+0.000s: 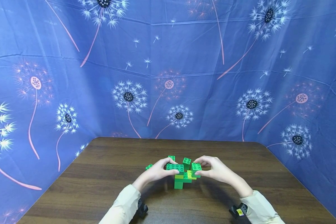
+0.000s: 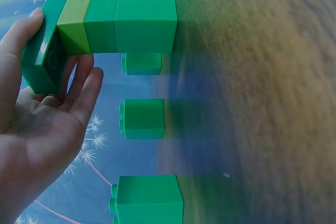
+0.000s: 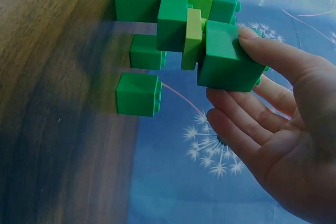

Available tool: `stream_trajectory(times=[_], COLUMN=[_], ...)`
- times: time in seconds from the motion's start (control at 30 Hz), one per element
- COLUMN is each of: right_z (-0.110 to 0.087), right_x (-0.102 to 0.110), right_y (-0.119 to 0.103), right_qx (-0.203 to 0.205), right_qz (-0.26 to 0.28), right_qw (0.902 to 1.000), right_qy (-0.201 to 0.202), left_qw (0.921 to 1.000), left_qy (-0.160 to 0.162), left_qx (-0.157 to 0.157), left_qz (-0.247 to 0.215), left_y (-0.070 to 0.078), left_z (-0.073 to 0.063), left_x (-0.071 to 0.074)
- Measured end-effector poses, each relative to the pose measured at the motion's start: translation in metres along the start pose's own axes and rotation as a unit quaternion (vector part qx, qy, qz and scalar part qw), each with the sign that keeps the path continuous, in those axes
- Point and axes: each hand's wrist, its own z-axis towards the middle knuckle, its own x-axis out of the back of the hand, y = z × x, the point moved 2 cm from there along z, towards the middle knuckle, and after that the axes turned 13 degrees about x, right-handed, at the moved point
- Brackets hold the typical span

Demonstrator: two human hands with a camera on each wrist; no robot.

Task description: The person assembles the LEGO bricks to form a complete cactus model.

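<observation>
A small build of green and yellow-green toy building bricks stands on the table, with a green brick (image 1: 178, 185) at its foot. My left hand (image 1: 158, 170) holds the long green brick (image 1: 175, 168) at its top left, thumb on the near side. On the right, my right hand (image 1: 217, 169) pinches a green brick (image 3: 231, 56) between thumb and fingers. That brick is right up against a thin yellow-green brick (image 3: 192, 38) of the build. Below the long brick, the left wrist view shows a yellow-green brick (image 2: 73, 24) in the stack.
Behind the build, loose green bricks stand on the brown wooden table (image 1: 100, 186): one brick (image 1: 187, 161) between the hands, another brick (image 1: 171, 157) farther back and a third brick (image 1: 149, 166) left of my left hand. A blue dandelion-print cloth (image 1: 212, 93) hangs past the far edge.
</observation>
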Motion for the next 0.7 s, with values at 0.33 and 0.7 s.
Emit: stream_trajectory(times=[0.33, 0.7], right_z=[-0.0021, -0.0020], right_x=[0.0018, 0.0000], right_y=[0.0007, 0.0041], right_qx=[0.003, 0.007], right_qz=[0.001, -0.005], right_qw=[1.0000, 1.0000], right_qy=[-0.005, -0.002], left_qw=[1.0000, 1.0000], left_qy=[0.002, 0.000], left_qx=[0.001, 0.002], left_qz=[0.006, 0.005], left_y=[0.0006, 0.0006], left_z=[0.0004, 0.0011], left_x=[0.0008, 0.0006])
